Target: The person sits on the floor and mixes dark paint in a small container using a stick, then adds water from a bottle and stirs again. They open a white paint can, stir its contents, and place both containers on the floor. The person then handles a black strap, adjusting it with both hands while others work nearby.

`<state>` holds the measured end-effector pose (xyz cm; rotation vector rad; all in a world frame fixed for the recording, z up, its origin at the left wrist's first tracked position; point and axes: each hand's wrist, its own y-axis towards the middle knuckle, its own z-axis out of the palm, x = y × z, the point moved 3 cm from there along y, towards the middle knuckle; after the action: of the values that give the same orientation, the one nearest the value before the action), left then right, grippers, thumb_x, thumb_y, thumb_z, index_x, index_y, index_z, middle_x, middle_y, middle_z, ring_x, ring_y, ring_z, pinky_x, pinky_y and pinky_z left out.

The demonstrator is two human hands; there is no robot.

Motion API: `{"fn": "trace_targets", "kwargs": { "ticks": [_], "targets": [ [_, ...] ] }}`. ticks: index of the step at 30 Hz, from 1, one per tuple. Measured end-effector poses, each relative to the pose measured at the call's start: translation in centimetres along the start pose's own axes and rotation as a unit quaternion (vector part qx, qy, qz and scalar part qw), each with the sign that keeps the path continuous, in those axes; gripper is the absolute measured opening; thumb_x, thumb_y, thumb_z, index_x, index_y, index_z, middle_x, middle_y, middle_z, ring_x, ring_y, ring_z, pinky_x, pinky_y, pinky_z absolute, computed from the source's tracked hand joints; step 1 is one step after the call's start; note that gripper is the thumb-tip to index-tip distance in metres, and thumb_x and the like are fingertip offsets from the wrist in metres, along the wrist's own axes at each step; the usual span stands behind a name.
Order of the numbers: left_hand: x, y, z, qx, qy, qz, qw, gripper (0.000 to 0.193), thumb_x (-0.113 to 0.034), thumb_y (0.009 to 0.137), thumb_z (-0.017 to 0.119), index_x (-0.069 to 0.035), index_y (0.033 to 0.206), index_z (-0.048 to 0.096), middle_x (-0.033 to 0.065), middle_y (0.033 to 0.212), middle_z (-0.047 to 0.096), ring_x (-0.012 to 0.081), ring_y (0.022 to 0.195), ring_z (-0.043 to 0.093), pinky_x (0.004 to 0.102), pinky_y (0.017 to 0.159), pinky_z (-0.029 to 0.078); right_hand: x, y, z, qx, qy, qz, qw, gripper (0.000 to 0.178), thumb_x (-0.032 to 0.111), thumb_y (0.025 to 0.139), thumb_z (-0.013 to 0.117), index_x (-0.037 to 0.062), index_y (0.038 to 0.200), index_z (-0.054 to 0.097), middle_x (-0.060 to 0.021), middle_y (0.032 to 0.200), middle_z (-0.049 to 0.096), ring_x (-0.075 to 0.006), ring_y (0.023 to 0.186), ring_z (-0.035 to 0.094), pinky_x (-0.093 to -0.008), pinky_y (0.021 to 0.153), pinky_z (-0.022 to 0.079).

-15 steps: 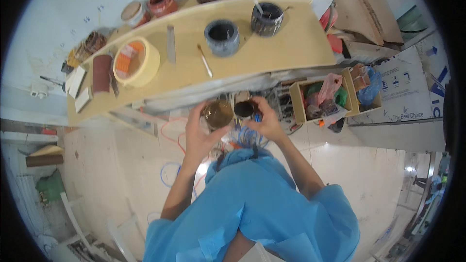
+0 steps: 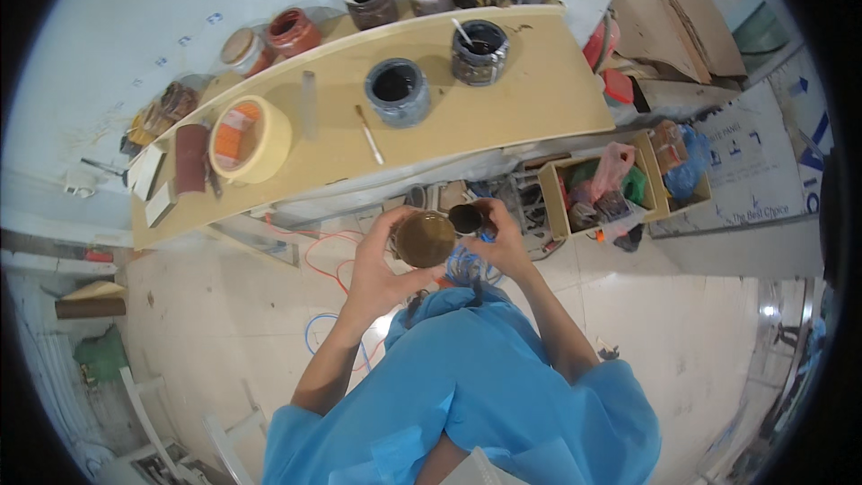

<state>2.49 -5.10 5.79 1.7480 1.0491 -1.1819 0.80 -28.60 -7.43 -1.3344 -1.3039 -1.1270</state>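
Observation:
My left hand (image 2: 375, 271) is wrapped round a wide round jar (image 2: 426, 241) of brownish liquid. In my right hand (image 2: 508, 250) is a smaller cup (image 2: 465, 218) with a dark inside. Both are held in front of my body, below the near edge of the bench. The jar's rim is right beside the cup; whether they touch I cannot tell. On the bench in front of them lies a thin brush (image 2: 370, 136). Behind it stand a grey-blue paint pot (image 2: 399, 106) and another stained pot (image 2: 479, 65) with a white stick in it.
The tan bench (image 2: 296, 175) carries a large tape roll (image 2: 269, 148), a dark red sanding roll (image 2: 190, 158) and a metal strip (image 2: 309, 99). Several paint pots line its back. Right of the bench, a box (image 2: 558, 216) holds plastic bags. Hoses (image 2: 310, 328) lie on the floor.
The jar has moved right and closer to my body, and its rim now sits tight against the cup. The cup has come slightly nearer too. The whole view has shifted a little.

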Motion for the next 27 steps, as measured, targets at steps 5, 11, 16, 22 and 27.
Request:
{"fn": "trace_targets", "kwargs": {
  "ticks": [5,11,16,22,27],
  "targets": [
    [-7.0,1.2,-3.5,-0.038,0.061,0.055,0.996,0.084,-0.017,0.068,0.098,-0.002,0.138,0.055,0.0135,0.129,0.069,0.0258,0.123,0.066,0.0392,0.108,0.049,0.0,0.3,0.5,0.017,0.061,-0.003,0.998,0.068,-0.002,0.081,0.083,0.0011,0.140,0.050,-0.0116,0.130,0.063,-0.0209,0.125,0.061,-0.0363,0.111,0.046],
    [-13.1,4.6,-8.3,-0.123,0.196,0.090,0.969,0.079,-0.017,0.070,0.096,-0.004,0.137,0.057,0.0129,0.126,0.071,0.0246,0.119,0.068,0.0381,0.104,0.051,-0.4,0.2,1.3,0.046,0.051,0.009,0.998,0.066,-0.003,0.081,0.083,0.0007,0.139,0.050,-0.0118,0.128,0.064,-0.0206,0.123,0.062,-0.0357,0.110,0.047],
    [-14.0,9.3,-11.6,-0.129,0.238,0.075,0.960,0.071,-0.022,0.073,0.092,-0.004,0.134,0.062,0.0125,0.125,0.071,0.0272,0.114,0.069,0.0397,0.105,0.048,-0.1,-0.1,1.6,0.062,0.087,0.001,0.994,0.066,0.002,0.081,0.085,0.0003,0.138,0.051,-0.0129,0.124,0.067,-0.0206,0.119,0.065,-0.0351,0.108,0.049],
    [-11.9,13.9,-13.3,-0.095,0.297,0.030,0.950,0.068,-0.017,0.074,0.089,-0.002,0.134,0.061,0.0118,0.120,0.071,0.0252,0.113,0.066,0.0370,0.102,0.049,0.1,-0.3,0.6,0.058,0.057,0.026,0.996,0.070,0.007,0.080,0.087,0.0000,0.139,0.050,-0.0146,0.122,0.069,-0.0219,0.117,0.066,-0.0356,0.107,0.050],
    [-10.5,15.9,-12.8,-0.065,0.288,0.012,0.956,0.067,-0.028,0.072,0.089,-0.003,0.128,0.062,0.0177,0.117,0.072,0.0327,0.114,0.067,0.0398,0.098,0.052,0.1,-0.2,0.1,0.049,0.046,0.019,0.998,0.071,0.009,0.081,0.088,0.0006,0.140,0.050,-0.0151,0.122,0.069,-0.0226,0.118,0.067,-0.0361,0.106,0.050]
  ]
}}
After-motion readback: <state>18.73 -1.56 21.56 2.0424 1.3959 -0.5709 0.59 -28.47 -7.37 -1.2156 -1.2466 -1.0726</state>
